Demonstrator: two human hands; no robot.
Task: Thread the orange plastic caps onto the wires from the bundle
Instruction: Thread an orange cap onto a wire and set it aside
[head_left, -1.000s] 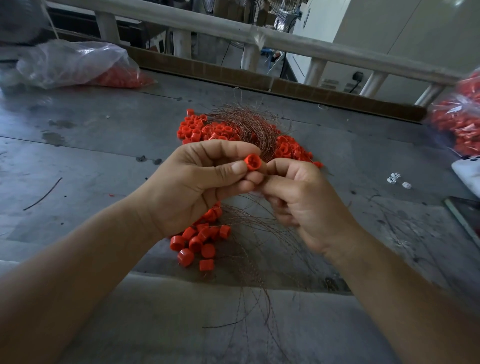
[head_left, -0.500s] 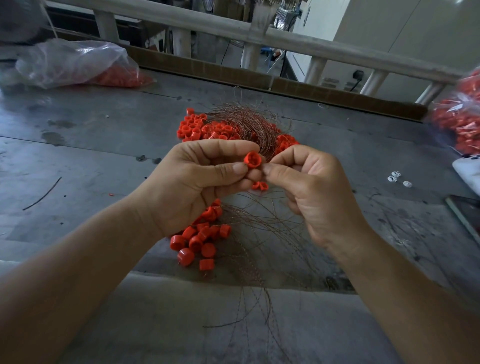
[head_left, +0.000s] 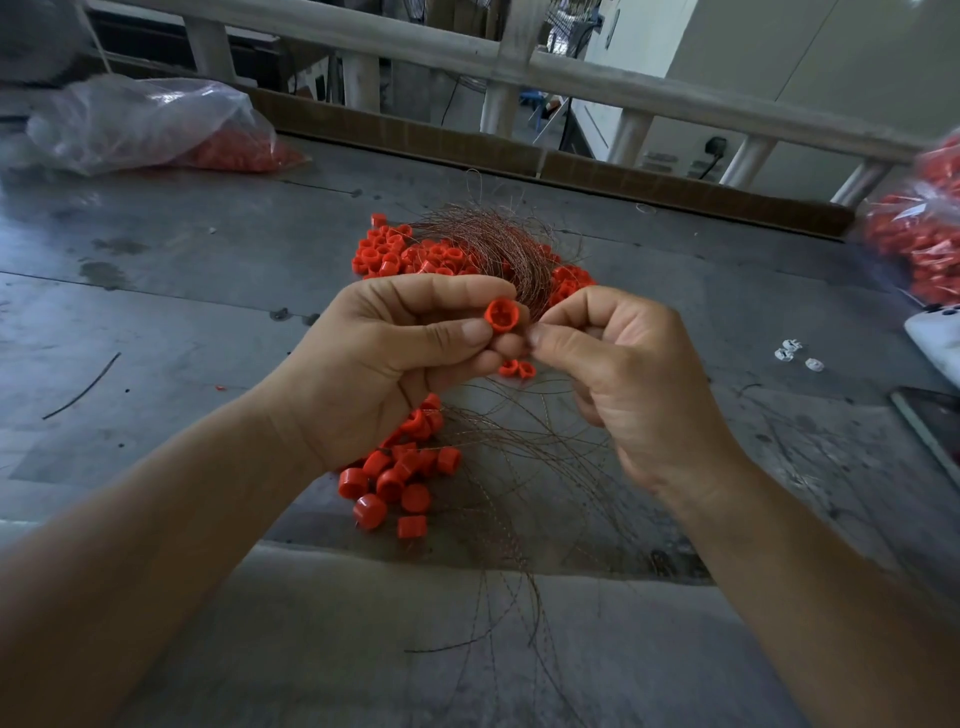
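My left hand (head_left: 384, 358) pinches one orange cap (head_left: 501, 315) between thumb and fingers, its open side facing me. Right beside it, my right hand (head_left: 618, 374) has thumb and forefinger pinched together at the cap's right edge, seemingly on a thin wire too fine to make out. Behind the hands lies the tangled bundle of thin copper-coloured wires (head_left: 493, 244) on a heap of loose orange caps (head_left: 395, 254). A second heap of caps (head_left: 400, 473) with wires trailing from them lies below my left hand. Loose wires (head_left: 519, 519) curve toward the table's near edge.
A clear plastic bag with orange caps (head_left: 156, 130) lies at the far left, another bag of caps (head_left: 919, 228) at the right edge. Small white parts (head_left: 795, 356) and a dark flat object (head_left: 930, 415) lie to the right. A railing (head_left: 467, 57) runs behind the grey table (head_left: 156, 312).
My right hand has risen and turned, its thumb and forefinger coming up beside the cap. The left hand keeps the cap nearly still.
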